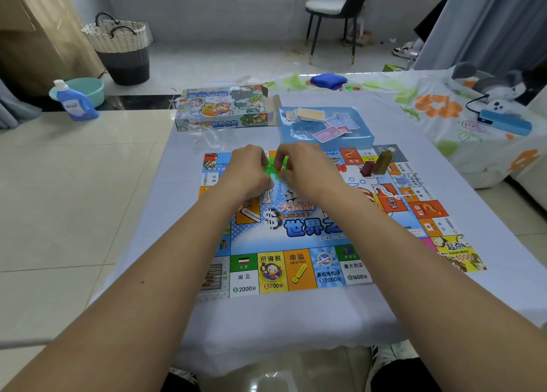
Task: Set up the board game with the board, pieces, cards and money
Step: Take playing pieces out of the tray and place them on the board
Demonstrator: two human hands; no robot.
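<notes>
The colourful game board (pixel 299 237) lies flat on the white-covered table (pixel 266 332). Over its far left part, my left hand (pixel 247 166) and my right hand (pixel 299 166) meet, both pinching a cluster of small green plastic pieces (pixel 273 166) with a bit of red among them. Two upright pieces, one dark red (pixel 368 168) and one olive (pixel 382 160), stand on the board's far right. Behind the board sits a blue box tray (pixel 364 138) holding cards (pixel 306 115) and paper money (pixel 328 132). The printed box lid (pixel 222 110) lies to the tray's left.
Crumpled clear plastic wrap (pixel 204 138) lies between the lid and the board. A floral-sheeted surface (pixel 444 116) with a blue device and a plush toy is at the right. On the floor stand a detergent bottle (pixel 75 101), a basin, a woven basket (pixel 121 48) and a chair (pixel 334 15).
</notes>
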